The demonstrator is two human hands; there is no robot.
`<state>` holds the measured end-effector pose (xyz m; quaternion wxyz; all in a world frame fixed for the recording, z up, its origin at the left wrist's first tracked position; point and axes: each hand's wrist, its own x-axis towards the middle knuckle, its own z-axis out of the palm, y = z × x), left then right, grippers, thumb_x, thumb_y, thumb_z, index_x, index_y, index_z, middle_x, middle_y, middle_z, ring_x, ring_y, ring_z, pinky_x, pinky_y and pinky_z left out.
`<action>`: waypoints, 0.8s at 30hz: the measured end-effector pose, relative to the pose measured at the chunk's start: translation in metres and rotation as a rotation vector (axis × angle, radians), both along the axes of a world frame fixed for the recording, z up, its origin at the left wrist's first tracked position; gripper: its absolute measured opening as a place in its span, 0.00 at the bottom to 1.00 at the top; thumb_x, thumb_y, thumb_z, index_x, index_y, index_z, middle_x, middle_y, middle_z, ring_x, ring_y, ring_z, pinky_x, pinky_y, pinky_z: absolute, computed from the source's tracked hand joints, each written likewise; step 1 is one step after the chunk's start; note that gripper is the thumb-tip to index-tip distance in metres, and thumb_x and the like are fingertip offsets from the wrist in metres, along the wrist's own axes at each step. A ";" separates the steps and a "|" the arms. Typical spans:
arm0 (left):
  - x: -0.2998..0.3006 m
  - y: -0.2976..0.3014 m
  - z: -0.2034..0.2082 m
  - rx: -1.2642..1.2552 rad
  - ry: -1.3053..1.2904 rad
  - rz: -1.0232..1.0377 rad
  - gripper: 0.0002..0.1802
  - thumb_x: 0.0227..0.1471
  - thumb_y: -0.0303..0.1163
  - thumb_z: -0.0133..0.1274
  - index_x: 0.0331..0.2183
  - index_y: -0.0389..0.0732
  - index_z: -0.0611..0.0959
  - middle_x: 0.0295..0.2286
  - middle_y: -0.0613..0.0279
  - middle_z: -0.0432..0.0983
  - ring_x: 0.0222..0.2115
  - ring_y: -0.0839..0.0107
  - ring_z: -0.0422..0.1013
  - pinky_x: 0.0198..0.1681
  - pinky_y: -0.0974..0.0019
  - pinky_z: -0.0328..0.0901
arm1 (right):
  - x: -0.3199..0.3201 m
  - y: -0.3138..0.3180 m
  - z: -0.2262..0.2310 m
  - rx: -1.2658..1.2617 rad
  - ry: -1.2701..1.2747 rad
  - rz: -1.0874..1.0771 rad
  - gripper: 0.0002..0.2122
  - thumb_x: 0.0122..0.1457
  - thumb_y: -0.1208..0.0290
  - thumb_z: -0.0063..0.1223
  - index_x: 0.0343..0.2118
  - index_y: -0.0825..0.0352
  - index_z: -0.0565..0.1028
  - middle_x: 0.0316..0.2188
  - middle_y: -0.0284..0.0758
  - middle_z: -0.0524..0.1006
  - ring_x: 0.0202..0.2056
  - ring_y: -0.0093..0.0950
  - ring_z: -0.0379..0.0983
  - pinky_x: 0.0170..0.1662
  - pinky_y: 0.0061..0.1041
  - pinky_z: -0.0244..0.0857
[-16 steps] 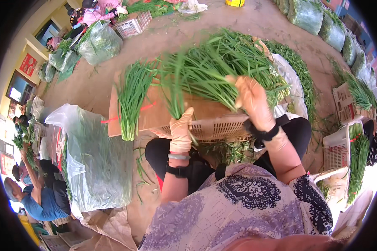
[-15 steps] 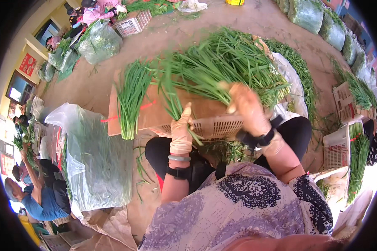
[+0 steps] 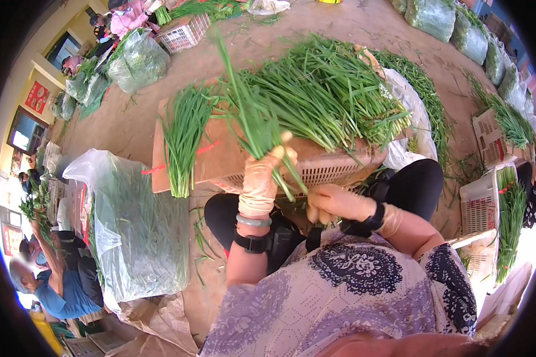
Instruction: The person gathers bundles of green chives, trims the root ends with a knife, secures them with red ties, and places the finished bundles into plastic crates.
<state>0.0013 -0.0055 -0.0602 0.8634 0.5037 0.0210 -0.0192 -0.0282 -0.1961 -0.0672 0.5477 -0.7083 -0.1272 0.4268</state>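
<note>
My left hand (image 3: 261,181), in a thin pale glove, is closed around a small bunch of Chinese chives (image 3: 257,134). Their leaves point up and away, and the pale stalk ends stick out below my fingers. My gloved right hand (image 3: 335,203) is beside those ends, fingers curled in; what they hold, if anything, is hidden. Beyond both hands a large heap of chives (image 3: 327,98) lies on a brown board (image 3: 217,157), which rests on a plastic crate (image 3: 324,171). A separate bundle of chives (image 3: 186,140) lies at the board's left end.
A clear plastic bag of greens (image 3: 143,220) stands to my left. More chives (image 3: 417,83) lie on the floor beyond the heap. Crates (image 3: 479,205) stand at right, filled bags (image 3: 432,21) at far right. Co-workers, one in a blue shirt (image 3: 68,291), sit at left and far left.
My right hand has come from the heap down toward my lap, beside the stalk ends. My left hand still holds chives; the bunch looks fuller and stands more upright.
</note>
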 end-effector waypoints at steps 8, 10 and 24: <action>0.005 0.066 0.049 0.014 0.031 0.099 0.15 0.53 0.25 0.50 0.44 0.32 0.74 0.33 0.55 0.75 0.34 0.60 0.74 0.40 0.59 0.72 | 0.047 0.020 -0.028 -0.340 -1.397 -0.131 0.10 0.52 0.68 0.44 0.31 0.70 0.73 0.17 0.42 0.71 0.19 0.37 0.71 0.21 0.35 0.64; 0.008 0.064 0.028 -0.122 0.097 0.033 0.15 0.52 0.24 0.50 0.43 0.30 0.74 0.34 0.52 0.75 0.35 0.57 0.74 0.41 0.55 0.72 | 0.067 0.064 -0.036 -0.445 -1.593 -0.201 0.09 0.52 0.69 0.43 0.30 0.69 0.71 0.16 0.40 0.69 0.17 0.34 0.70 0.18 0.33 0.62; 0.020 0.063 -0.022 -0.195 -0.132 0.125 0.23 0.53 0.30 0.53 0.51 0.40 0.71 0.55 0.53 0.62 0.33 0.73 0.71 0.29 0.71 0.70 | 0.044 -0.016 -0.116 -1.677 -1.409 -0.643 0.07 0.49 0.72 0.44 0.18 0.63 0.73 0.11 0.28 0.61 0.12 0.29 0.62 0.16 0.29 0.57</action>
